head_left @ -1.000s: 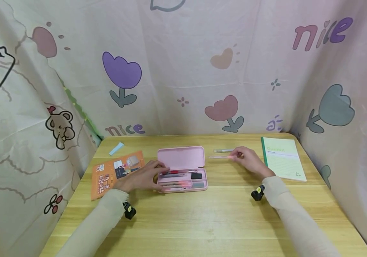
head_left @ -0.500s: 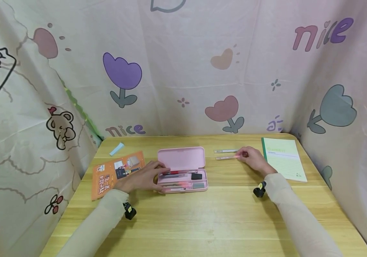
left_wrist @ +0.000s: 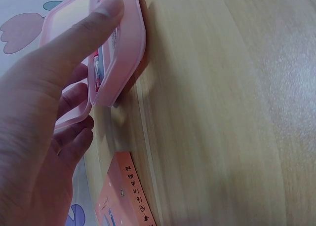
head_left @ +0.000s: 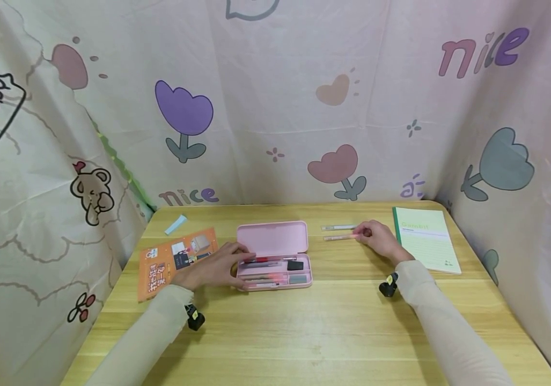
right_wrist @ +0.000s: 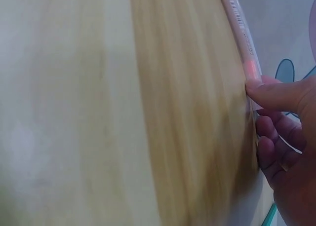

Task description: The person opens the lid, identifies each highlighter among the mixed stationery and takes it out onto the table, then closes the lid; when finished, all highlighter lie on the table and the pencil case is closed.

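Observation:
My left hand (head_left: 214, 265) holds the left end of an open pink pencil case (head_left: 271, 238), its thumb over the near rim and its fingers toward the hinge side. Pens, a black cap-like block (head_left: 295, 265) and a grey eraser-like block (head_left: 298, 279) lie in the case's compartments. With thumb and fingertips, my right hand (head_left: 376, 237) pinches one end of a slim pink pen (head_left: 340, 237), low over the table. Printed marks show along this pen in the right wrist view. Just behind it lies a clear, pale pen (head_left: 338, 227), its right end hidden by the hand.
Left of the case lies an orange booklet (head_left: 176, 262), partly under the left forearm's line, with a small pale blue strip (head_left: 176, 224) behind it. A green-spined notebook (head_left: 427, 239) lies at the right. A patterned cloth (head_left: 275, 107) hangs behind the wooden table (head_left: 294, 332).
My right hand has moved a little to the right with the pink pen, lining it up in front of the pale pen. The left hand has stayed on the case.

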`<state>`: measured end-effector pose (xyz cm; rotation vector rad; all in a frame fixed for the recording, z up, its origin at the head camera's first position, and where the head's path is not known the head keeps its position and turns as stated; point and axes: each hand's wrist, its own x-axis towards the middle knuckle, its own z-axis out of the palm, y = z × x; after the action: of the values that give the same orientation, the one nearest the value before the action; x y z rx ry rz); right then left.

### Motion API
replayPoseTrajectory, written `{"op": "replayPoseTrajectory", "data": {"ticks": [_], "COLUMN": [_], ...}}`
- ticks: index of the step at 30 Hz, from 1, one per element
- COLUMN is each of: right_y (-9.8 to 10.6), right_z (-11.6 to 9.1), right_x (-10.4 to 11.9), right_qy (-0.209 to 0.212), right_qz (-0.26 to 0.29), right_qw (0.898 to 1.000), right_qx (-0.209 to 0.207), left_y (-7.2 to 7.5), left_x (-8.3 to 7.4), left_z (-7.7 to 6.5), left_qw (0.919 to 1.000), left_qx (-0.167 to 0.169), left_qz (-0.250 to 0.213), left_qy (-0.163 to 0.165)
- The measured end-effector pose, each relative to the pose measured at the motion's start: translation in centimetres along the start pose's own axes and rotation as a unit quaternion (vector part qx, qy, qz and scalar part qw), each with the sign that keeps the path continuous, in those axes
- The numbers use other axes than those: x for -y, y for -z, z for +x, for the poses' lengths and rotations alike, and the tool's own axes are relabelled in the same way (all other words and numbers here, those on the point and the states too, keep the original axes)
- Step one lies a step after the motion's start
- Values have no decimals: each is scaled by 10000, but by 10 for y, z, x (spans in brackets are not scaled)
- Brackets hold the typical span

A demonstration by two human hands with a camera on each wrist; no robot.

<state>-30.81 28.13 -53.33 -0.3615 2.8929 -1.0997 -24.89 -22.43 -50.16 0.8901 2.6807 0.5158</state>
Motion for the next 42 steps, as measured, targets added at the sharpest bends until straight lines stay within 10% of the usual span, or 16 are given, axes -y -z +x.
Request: {"op": "replayPoseTrajectory", "data": {"ticks": [28,42], "right_y": [1,-48], "right_z": [-8,-11], "right_x": [8,107], "right_qy": [-73,1433], "right_qz": [179,777], "right_qw": [9993,9852], "right_qx": [-317,-522], "left_y": [0,0], "left_x": [2,1], "left_z": [0,0], "left_qw": [9998,9998], "left_qx": [-21,-30], "left_qz": [106,120], "left_qy": [-171,-147]}}
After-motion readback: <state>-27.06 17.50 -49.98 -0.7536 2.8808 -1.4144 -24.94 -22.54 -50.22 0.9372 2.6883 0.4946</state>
